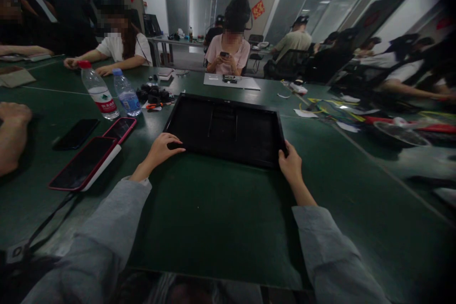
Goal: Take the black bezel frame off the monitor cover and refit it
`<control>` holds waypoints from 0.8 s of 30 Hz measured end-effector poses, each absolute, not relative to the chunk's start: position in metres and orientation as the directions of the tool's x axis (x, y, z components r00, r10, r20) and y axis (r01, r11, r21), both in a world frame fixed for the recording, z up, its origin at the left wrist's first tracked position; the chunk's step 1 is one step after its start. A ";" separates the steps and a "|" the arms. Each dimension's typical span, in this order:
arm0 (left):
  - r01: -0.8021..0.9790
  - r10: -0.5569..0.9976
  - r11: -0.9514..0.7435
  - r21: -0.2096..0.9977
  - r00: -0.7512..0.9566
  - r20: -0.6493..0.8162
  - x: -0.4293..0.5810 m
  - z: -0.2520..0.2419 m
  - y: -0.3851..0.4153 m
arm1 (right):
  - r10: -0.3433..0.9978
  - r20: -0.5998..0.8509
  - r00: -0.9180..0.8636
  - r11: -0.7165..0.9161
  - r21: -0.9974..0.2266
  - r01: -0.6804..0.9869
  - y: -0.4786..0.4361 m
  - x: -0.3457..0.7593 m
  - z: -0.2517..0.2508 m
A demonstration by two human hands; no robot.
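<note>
A black shallow rectangular casing (254, 130), resembling a monitor's back shell, lies on the green table with its hollow side up. Its inside has raised ridges near the middle. My left hand (162, 152) is curled round the near left corner, thumb along the front edge and fingertips on the rim. At the near right corner, my right hand (291, 164) grips the side, its thumb on the rim and the other fingers partly hidden. Both forearms are in grey sleeves.
Two phones (83, 164) in pink cases, a dark phone (76, 134) and two water bottles (101, 99) stand or lie left. Another person's hand (14, 118) rests there. Cables (335, 109) and a round pan-like object (402, 134) lie right. A person (228, 52) sits opposite behind a grey panel (245, 83).
</note>
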State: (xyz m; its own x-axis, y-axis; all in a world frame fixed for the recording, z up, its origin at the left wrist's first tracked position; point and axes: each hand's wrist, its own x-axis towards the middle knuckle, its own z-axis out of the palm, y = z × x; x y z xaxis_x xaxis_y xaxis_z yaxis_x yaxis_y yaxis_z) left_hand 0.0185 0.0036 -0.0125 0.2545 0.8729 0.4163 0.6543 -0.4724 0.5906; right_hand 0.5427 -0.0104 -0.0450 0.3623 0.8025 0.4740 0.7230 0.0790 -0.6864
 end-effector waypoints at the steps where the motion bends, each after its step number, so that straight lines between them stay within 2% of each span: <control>1: 0.658 0.872 -0.470 0.589 0.239 0.428 0.019 -0.013 0.004 | 0.799 0.476 0.368 0.078 -0.689 0.721 -0.010 0.544 -0.046; 3: 0.673 0.863 -0.456 0.583 0.175 0.474 0.020 -0.015 0.005 | 0.791 0.481 0.378 0.077 -0.692 0.718 -0.008 0.547 -0.047; 6: 0.691 0.858 -0.364 0.624 -0.011 0.513 0.018 -0.021 0.010 | 0.786 0.488 0.379 0.093 -0.700 0.709 -0.005 0.547 -0.048; 10: 0.645 0.905 -0.205 0.737 -0.161 0.393 0.012 -0.027 0.017 | 0.790 0.498 0.357 0.111 -0.690 0.715 -0.002 0.547 -0.050; 14: 0.617 0.913 -0.124 0.777 -0.237 0.333 0.003 -0.024 0.017 | 0.801 0.495 0.337 0.132 -0.695 0.707 0.001 0.549 -0.053; 19: 0.687 0.859 -0.030 0.726 -0.353 0.370 -0.011 -0.018 0.013 | 0.852 0.445 0.275 0.183 -0.746 0.640 0.007 0.548 -0.056; 24: 0.770 0.857 -0.014 0.638 -0.319 0.405 -0.012 -0.019 0.009 | 0.849 0.446 0.285 0.164 -0.734 0.659 0.008 0.541 -0.055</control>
State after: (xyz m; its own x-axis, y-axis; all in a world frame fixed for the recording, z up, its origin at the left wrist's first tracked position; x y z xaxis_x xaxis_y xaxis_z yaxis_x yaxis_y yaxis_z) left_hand -0.0125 0.0089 -0.0191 -0.3194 0.8568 0.4049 0.7700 -0.0143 0.6379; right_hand 0.5414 0.0078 -0.0546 0.2849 0.8487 0.4456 0.6595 0.1638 -0.7337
